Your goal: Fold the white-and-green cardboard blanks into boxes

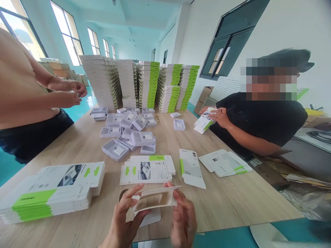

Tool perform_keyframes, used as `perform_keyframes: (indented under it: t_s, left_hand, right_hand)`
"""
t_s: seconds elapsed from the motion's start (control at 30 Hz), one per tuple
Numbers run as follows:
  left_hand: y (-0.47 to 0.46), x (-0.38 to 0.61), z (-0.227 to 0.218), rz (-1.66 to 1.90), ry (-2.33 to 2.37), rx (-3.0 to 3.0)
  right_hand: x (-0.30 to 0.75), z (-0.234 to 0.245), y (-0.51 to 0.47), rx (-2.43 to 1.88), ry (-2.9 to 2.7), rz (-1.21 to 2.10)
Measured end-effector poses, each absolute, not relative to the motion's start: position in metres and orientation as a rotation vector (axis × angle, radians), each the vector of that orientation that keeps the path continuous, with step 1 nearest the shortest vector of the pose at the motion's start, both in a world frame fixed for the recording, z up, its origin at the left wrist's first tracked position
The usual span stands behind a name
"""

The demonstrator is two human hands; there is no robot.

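Near the table's front edge, my left hand [126, 213] and my right hand [183, 212] hold a small white cardboard box [157, 197] between them. Its open end faces me, and the inside looks hollow. My left fingers and thumb pinch its left side, while my right fingers grip the right end. Just beyond lies a short stack of flat printed boxes [147, 170] in white and green. One flat box [191, 168] rests to the right of that stack. Farther back are several white plastic trays [116, 150] in a loose heap, some with a small square piece inside.
A tall stack of flat boxes [54, 189] sits at left. Stacked filled boxes [148, 86] line the table's far end. At right, a person in a black shirt [258, 120] handles a box [205, 120]; more flat boxes [224, 163] lie nearby. Another person [33, 82] stands at left.
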State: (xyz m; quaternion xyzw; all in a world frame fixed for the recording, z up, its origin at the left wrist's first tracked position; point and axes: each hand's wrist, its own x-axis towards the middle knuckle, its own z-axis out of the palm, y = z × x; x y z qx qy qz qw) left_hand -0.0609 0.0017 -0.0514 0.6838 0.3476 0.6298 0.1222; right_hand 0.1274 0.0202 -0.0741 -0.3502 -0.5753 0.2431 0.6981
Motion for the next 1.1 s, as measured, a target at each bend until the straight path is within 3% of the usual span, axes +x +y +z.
perform_keyframes:
  t_s: [0.23,0.33,0.57,1.1]
  left_hand:
    - [-0.012,-0.042,-0.011,1.653,1.062,1.893]
    - [-0.016,-0.037,-0.008,1.648,1.106,1.817]
    - [-0.011,-0.069,-0.009,1.446,1.079,2.079]
    - [-0.001,-0.076,-0.001,1.48,1.058,2.059]
  right_hand:
    - [0.169,0.011,0.036,-0.95,-1.417,0.967]
    - [0.175,0.042,0.055,-0.731,-1.828,0.876]
    - [0.17,0.068,0.091,-0.129,-2.434,0.295]
    - [0.166,0.105,0.104,-0.375,-2.796,0.278]
